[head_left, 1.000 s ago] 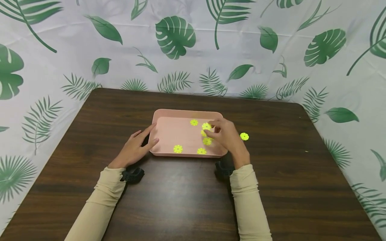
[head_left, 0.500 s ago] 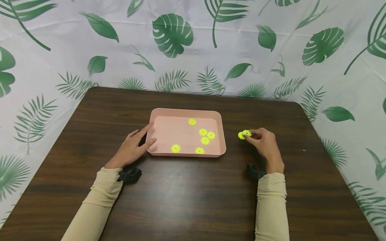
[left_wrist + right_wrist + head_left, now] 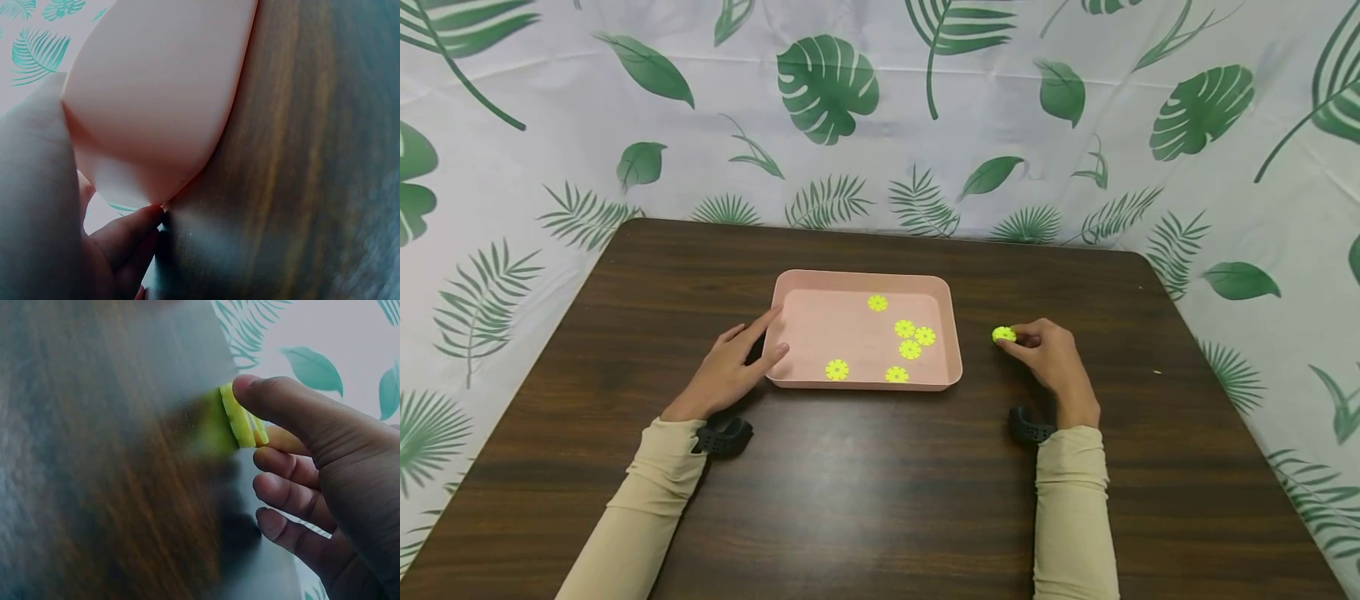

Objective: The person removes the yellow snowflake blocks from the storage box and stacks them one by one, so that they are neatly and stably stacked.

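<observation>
A shallow pink tray [image 3: 850, 333] lies on the table with several bright yellow notched discs in it. My left hand [image 3: 726, 371] rests at its left side, fingers fairly straight; the index finger and thumb touch the rim. In the left wrist view the fingertips [image 3: 153, 214] meet the tray's corner. To the right of the tray, my right hand [image 3: 1052, 358] pinches a yellow notched disc [image 3: 1003, 334] between thumb and fingers, right at the table. The right wrist view shows two yellow discs [image 3: 240, 422] face to face there, largely covered by the thumb and index finger.
Four-sided dark wood table [image 3: 850, 492] under both forearms. Behind it hangs a white cloth [image 3: 715, 125] printed with green leaves. Inside the tray, a group of discs [image 3: 910, 349] lies at the right, with others apart near the back and front walls.
My right hand has left the tray for the table on its right, bringing a disc onto the one lying there; lately it shifted slightly left and lower. The left hand stays on the rim.
</observation>
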Tool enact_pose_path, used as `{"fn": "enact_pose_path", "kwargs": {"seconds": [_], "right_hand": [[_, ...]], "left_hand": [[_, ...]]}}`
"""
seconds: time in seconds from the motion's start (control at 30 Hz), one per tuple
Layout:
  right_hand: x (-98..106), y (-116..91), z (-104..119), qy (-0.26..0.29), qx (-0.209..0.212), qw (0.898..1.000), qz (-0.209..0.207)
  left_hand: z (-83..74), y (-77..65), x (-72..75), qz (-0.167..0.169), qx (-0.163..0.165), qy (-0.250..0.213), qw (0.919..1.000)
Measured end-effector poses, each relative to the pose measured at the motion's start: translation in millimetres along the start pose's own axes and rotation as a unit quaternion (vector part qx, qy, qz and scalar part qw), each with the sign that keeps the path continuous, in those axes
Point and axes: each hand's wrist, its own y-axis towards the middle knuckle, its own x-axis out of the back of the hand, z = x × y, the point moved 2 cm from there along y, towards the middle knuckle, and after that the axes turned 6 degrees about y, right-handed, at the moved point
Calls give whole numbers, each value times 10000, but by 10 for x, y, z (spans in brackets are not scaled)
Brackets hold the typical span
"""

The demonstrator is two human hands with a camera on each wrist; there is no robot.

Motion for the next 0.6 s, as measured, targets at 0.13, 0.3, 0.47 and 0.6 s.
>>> {"fn": "enact_pose_path", "kwargs": {"seconds": [0.13,0.3,0.47,0.6], "right_hand": [[-6,6,4,-6,26,10000,30],[-9,14,11,-17,-35,10000,87],[-8,20,20,-27,-122,9998,146],[-6,29,73,-27,-64,10000,40]], "left_hand": [[-3,-6,4,8,2,-35,10000],[-12,-17,16,-20,-4,-33,10000],[-14,-18,22,-37,-31,-39,10000],[-3,-6,13,26,-14,-47,10000]]}}
